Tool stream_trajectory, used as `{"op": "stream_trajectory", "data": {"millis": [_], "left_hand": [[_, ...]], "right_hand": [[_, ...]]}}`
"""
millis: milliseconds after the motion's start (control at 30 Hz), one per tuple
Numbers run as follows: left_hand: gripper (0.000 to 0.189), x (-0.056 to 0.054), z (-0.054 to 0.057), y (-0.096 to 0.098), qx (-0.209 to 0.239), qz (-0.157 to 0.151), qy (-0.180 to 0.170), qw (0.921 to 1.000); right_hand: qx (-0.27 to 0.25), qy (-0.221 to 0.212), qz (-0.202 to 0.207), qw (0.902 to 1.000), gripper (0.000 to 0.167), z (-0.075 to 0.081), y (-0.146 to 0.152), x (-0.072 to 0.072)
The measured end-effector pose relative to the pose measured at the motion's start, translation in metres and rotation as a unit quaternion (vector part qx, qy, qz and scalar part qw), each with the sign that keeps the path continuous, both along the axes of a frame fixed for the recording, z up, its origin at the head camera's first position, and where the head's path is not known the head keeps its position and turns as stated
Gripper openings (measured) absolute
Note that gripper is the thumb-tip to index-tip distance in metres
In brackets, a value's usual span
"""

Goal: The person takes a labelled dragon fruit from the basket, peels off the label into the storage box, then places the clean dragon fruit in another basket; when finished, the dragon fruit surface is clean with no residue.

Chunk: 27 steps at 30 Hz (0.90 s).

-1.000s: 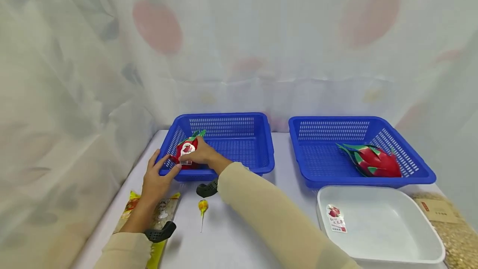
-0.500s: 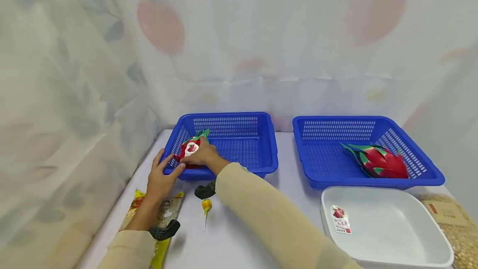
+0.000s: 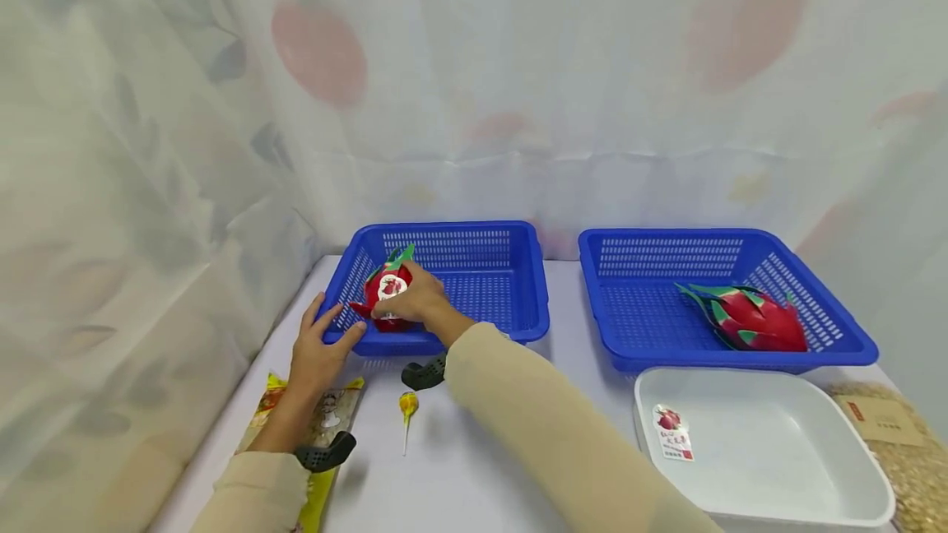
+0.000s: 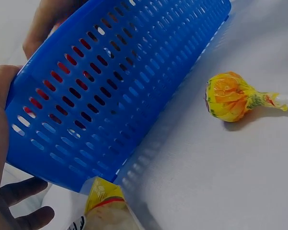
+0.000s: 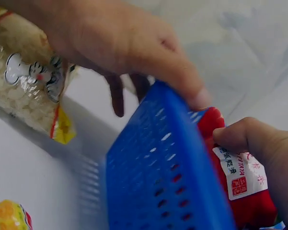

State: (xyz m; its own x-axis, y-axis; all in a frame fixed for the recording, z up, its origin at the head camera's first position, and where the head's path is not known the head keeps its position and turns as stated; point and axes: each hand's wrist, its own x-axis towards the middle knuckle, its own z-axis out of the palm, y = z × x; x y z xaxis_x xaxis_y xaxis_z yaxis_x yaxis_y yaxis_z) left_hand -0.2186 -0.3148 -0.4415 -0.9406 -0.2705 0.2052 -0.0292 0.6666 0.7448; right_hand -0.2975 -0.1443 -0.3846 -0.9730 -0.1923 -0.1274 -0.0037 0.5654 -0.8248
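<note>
In the head view my right hand (image 3: 420,296) grips a red dragon fruit plush (image 3: 379,286) with green leaf tips and a white label. The plush stands tilted inside the left blue basket (image 3: 529,286), near its front left corner. My left hand (image 3: 318,352) holds that corner, its thumb on the front rim and its other fingers by the left side. In the right wrist view my right thumb presses beside the label (image 5: 242,175). Through the slots of the basket wall (image 4: 148,86), the left wrist view shows red patches.
A second blue basket (image 3: 615,327) holds another dragon fruit plush (image 3: 766,319). Before it stands a white tub (image 3: 763,442) with a sticker. A bag of grains (image 3: 889,451) lies far right. A yellow lollipop (image 3: 408,405) and a yellow-edged bag (image 3: 336,418) lie near my arms.
My right hand has lifted and shifted the dragon fruit plush slightly right and back within the basket. My left hand stays at the basket corner. The view has shifted a little.
</note>
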Motion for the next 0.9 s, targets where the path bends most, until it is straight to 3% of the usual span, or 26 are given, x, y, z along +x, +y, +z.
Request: {"op": "stream_trajectory", "data": {"millis": [467,700,900], "left_hand": [[0.073,-0.001,0.002,0.000,0.003,-0.001,-0.001,1.0000],[0.072,-0.002,0.003,-0.003,0.000,-0.005,0.005,1.0000],[0.075,-0.003,0.005,-0.002,-0.002,-0.010,0.002,1.0000]], "right_hand": [[-0.047,0.065,0.042,0.9959,0.094,0.039,0.058,0.018],[-0.071,0.080,0.052,0.9928,0.095,0.055,0.083,0.040],[-0.133,0.070,0.084,0.9851,0.095,0.064,0.111,0.066]]}}
